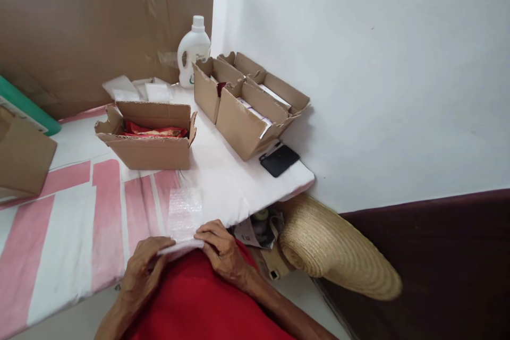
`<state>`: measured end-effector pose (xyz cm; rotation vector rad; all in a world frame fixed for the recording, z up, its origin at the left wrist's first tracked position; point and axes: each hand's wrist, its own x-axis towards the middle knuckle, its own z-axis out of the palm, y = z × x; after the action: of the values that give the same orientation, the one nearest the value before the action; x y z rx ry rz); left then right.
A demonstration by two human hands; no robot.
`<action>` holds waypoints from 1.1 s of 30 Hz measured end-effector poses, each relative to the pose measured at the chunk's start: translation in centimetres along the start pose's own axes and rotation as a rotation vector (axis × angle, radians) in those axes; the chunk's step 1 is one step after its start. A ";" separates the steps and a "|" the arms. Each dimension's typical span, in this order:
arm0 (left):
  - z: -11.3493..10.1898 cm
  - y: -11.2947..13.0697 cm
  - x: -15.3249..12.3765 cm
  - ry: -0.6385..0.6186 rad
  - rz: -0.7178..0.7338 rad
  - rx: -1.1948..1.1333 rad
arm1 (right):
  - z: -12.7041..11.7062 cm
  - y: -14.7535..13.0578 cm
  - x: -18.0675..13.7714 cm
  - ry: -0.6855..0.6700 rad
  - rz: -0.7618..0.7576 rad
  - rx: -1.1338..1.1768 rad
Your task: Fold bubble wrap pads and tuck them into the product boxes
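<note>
A strip of clear bubble wrap lies at the front edge of the table, its near end folded or rolled over. My left hand grips the left end of that fold between thumb and fingers. At the right end of the fold, my right hand pinches the bubble wrap, fingers bent over it. Whether anything is wrapped inside cannot be seen. Beyond the strip stands an open cardboard box with red packets in it.
Joined open cardboard boxes hold white packs at the back right. Near them lie a black phone-like object and a white jug. Flat white packets lie behind. A straw hat hangs below the table's right edge.
</note>
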<state>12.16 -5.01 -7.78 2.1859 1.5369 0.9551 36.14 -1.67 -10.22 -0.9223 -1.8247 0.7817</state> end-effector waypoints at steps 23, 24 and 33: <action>2.0 1.7 1.1 0.078 0.199 0.393 | 1.0 0.6 0.7 0.116 0.078 -0.257; 1.9 1.5 1.1 0.038 0.226 0.390 | 0.7 0.6 0.9 0.071 0.041 -0.254; 1.0 0.0 2.0 -0.068 0.239 0.334 | -1.6 1.6 1.8 -0.256 -0.155 -0.384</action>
<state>13.25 -3.06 -7.80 2.6538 1.5186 0.7195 37.46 0.93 -10.15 -0.9359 -2.2939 0.4753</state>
